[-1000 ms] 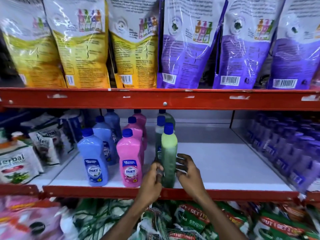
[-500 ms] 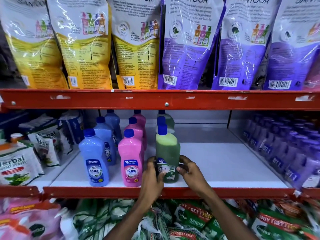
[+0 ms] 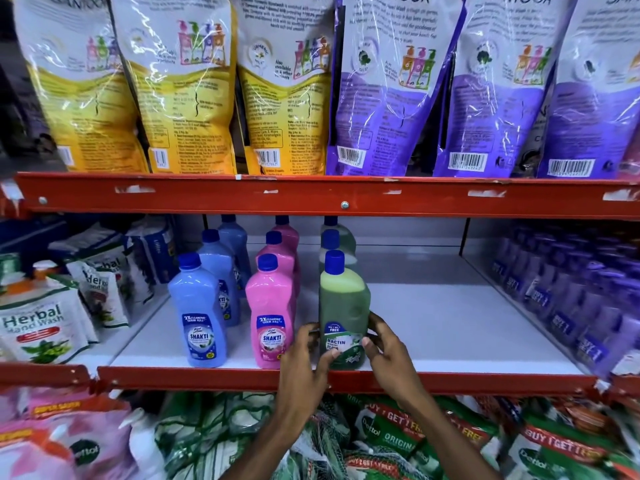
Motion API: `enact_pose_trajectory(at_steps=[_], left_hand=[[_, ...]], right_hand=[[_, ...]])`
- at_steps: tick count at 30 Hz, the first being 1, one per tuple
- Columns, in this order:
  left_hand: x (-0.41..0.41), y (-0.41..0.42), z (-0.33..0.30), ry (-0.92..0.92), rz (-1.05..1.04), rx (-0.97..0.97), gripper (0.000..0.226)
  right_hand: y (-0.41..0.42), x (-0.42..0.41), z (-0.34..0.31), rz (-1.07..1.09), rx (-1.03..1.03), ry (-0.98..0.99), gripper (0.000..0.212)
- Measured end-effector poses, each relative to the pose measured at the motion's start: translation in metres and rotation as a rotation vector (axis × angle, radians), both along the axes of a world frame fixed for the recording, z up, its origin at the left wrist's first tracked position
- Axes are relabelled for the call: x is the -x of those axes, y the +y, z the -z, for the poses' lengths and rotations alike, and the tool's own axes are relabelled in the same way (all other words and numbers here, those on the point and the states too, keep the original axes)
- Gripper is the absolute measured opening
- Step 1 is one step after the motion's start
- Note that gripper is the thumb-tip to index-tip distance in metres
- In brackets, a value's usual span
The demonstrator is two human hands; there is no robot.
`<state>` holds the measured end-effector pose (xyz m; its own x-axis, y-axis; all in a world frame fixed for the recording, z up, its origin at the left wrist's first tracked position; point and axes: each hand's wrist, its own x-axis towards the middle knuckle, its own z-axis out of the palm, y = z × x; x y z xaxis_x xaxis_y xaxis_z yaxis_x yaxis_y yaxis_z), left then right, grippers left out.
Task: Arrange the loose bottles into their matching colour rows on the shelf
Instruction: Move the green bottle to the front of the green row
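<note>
1. Green bottle [image 3: 344, 308] stands upright at the front edge of the white shelf [image 3: 450, 323], centre frame, blue cap up, label facing out.
2. Label reads "BACTIN"; the neighbouring pink bottle [image 3: 270, 315] and blue bottle [image 3: 199, 313] read "SHAKTI".
3. Left hand [image 3: 304, 362] and right hand [image 3: 388, 351] clasp its lower sides, fingers curled.

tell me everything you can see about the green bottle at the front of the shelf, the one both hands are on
The green bottle is translucent plastic with a blue screw cap, holding green liquid that looks paler near the shoulder. It stands upright at the front edge of the white shelf, label facing out, reading "Bactin" with a "free" offer tag. The left hand and right hand grip its lower sides, fingertips on the label. It heads the green row, right of the front pink bottle.
</note>
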<state>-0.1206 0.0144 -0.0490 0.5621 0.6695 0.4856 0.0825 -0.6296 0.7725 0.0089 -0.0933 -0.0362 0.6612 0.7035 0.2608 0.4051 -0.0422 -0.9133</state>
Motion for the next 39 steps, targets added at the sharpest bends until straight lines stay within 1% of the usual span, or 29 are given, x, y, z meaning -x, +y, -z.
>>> enact_pose_trajectory(at_steps=[2, 4, 6, 8, 9, 11, 12, 16, 20, 26, 29, 30, 31, 33, 34, 35, 37, 39], left_hand=[[0.018, -0.005, 0.004, -0.086, -0.090, -0.023, 0.037], [0.035, -0.002, 0.007, -0.208, -0.201, -0.099, 0.038], [0.044, 0.012, 0.009, -0.247, -0.337, -0.113, 0.056], [0.046, 0.028, 0.006, -0.167, -0.405, -0.051, 0.077], [0.044, 0.034, 0.003, -0.119, -0.391, -0.009, 0.085], [0.039, 0.039, -0.002, -0.052, -0.330, 0.074, 0.095], [0.038, 0.042, -0.003, -0.036, -0.317, 0.091, 0.095], [0.033, 0.050, 0.000, -0.023, -0.315, 0.093, 0.082], [0.033, 0.057, 0.004, -0.021, -0.273, 0.097, 0.081], [0.034, 0.062, 0.007, -0.019, -0.235, 0.084, 0.080], [0.045, 0.057, 0.004, -0.053, -0.195, 0.090, 0.088], [0.054, 0.054, 0.004, -0.075, -0.192, 0.099, 0.091], [0.065, 0.050, 0.005, -0.111, -0.198, 0.102, 0.090], [0.089, 0.050, 0.005, -0.236, -0.266, -0.006, 0.071], [0.099, 0.055, 0.008, -0.280, -0.331, -0.077, 0.064], [0.106, 0.064, 0.010, -0.301, -0.407, -0.114, 0.062], [0.110, 0.087, 0.011, -0.265, -0.512, -0.106, 0.074], [0.108, 0.105, 0.009, -0.182, -0.499, -0.053, 0.094]], right_hand=[[-0.003, 0.016, 0.001, 0.070, -0.039, 0.009, 0.063], [0.001, 0.030, 0.003, 0.178, -0.039, -0.056, 0.079], [0.016, 0.040, 0.003, 0.261, -0.021, -0.103, 0.098], [0.035, 0.049, 0.007, 0.330, -0.019, -0.134, 0.110], [0.043, 0.052, 0.007, 0.368, -0.025, -0.140, 0.113], [0.053, 0.053, 0.005, 0.438, -0.039, -0.137, 0.114], [0.057, 0.053, 0.004, 0.459, -0.043, -0.142, 0.113], [0.061, 0.053, 0.006, 0.503, -0.036, -0.163, 0.098], [0.063, 0.050, 0.010, 0.528, -0.020, -0.166, 0.092], [0.062, 0.049, 0.010, 0.507, -0.020, -0.182, 0.097], [0.056, 0.058, 0.005, 0.528, -0.064, -0.169, 0.112], [0.050, 0.067, 0.001, 0.558, -0.107, -0.164, 0.113], [0.045, 0.078, -0.001, 0.591, -0.175, -0.176, 0.108], [0.040, 0.100, -0.001, 0.604, -0.337, -0.291, 0.089], [0.042, 0.111, 0.002, 0.574, -0.361, -0.339, 0.081], [0.048, 0.123, 0.006, 0.519, -0.332, -0.368, 0.076], [0.069, 0.138, 0.010, 0.394, -0.207, -0.381, 0.077], [0.095, 0.146, 0.012, 0.352, -0.133, -0.306, 0.092]])
